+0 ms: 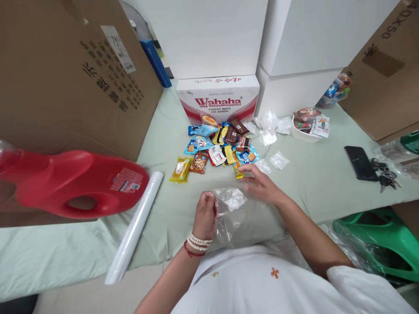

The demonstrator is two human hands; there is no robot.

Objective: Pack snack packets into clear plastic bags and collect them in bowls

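Observation:
My left hand (204,214) grips the edge of a clear plastic bag (233,213) that lies on the pale green table cover just in front of me. My right hand (260,183) hovers over the bag's far side with its fingers spread, reaching toward a pile of small snack packets (218,148). The nearest packet is a yellow one (238,171) just left of my fingertips. Beaded bracelets sit on my left wrist.
A red jug (75,183) lies at the left beside a white roll (135,224). A Wahaha carton (218,98) stands behind the snacks. A white bowl of packets (307,126), crumpled clear bags (271,124), a phone (361,162) and keys (386,176) lie right. Cardboard boxes flank both sides.

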